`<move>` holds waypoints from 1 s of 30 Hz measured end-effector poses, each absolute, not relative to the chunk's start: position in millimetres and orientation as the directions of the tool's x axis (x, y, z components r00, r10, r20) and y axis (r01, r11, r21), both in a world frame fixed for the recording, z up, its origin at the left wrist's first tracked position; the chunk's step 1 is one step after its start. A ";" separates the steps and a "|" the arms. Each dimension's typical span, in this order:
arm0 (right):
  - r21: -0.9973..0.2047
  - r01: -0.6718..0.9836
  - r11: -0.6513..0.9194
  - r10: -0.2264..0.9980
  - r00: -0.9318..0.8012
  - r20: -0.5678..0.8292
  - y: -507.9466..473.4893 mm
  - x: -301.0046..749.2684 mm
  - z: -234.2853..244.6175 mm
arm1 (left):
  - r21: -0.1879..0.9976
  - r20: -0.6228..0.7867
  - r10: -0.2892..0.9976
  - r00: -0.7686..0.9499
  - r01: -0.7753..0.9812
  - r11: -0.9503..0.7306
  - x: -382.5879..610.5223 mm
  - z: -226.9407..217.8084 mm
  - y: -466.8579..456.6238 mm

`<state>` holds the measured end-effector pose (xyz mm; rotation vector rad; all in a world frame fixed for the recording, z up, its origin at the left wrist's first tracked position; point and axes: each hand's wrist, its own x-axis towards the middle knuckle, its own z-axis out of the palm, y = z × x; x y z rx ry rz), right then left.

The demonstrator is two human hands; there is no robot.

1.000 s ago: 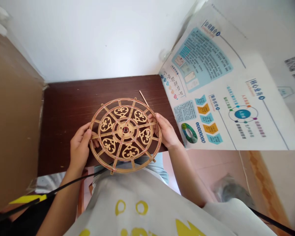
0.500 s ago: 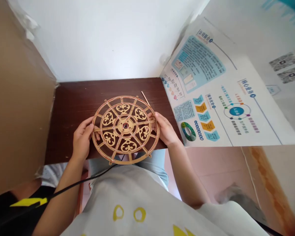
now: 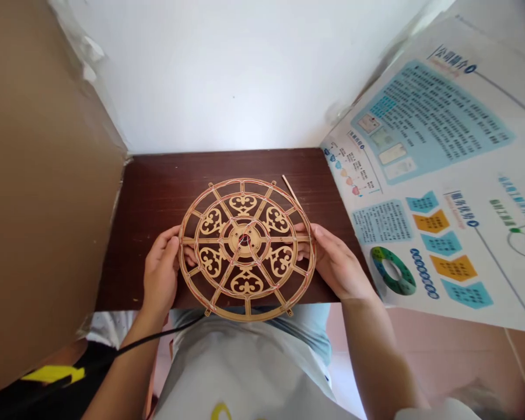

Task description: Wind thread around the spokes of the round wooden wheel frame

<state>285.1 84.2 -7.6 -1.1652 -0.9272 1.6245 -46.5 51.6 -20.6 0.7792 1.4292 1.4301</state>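
Observation:
A round, tan openwork frame (image 3: pixel 248 311) like a wheel, with spokes and scroll-shaped cutouts, is held over the near part of the dark brown table. Thin reddish and whitish wires run along its rings and spokes to the hub. At the left rim my left hand (image 3: pixel 163 269) grips it, thumb on the edge and fingers curled beneath. My right hand (image 3: pixel 335 256) grips the opposite rim in the same way, its fingers showing through the openings. Behind the right part of the rim lies a thin pale stick (image 3: pixel 291 188) on the table, its near end hidden.
The dark brown table (image 3: pixel 157 186) meets a white wall (image 3: pixel 245 70) at the back. A cardboard panel (image 3: pixel 48 175) stands at the left; a printed poster board (image 3: pixel 441 192) leans at the right. A black cable (image 3: pixel 157 335) crosses my left forearm.
My view has swung left and tilted, so the table and wheel appear further right and lower. The wheel has turned slightly in my hands, which both keep their hold.

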 end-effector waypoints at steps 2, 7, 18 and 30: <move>-0.923 -0.242 -0.298 0.953 -0.139 -0.271 82.5 285.3 -8.1 | 0.980 -0.163 0.916 -0.366 -0.168 0.107 -46.7 -21.3 50.6; -0.938 -0.238 -0.253 0.966 -0.113 -0.232 77.2 285.0 -11.0 | 0.989 -0.111 0.916 -0.386 -0.136 0.062 -45.6 -24.6 46.3; -0.969 -0.158 -0.192 0.978 -0.107 -0.176 73.6 279.4 -19.4 | 0.998 0.019 0.882 -0.471 -0.038 -0.042 -41.1 -25.5 41.9; -0.978 -0.144 -0.151 0.987 -0.072 -0.142 72.6 279.3 -15.1 | 0.988 0.055 0.916 -0.398 0.152 0.007 -41.1 -22.1 41.9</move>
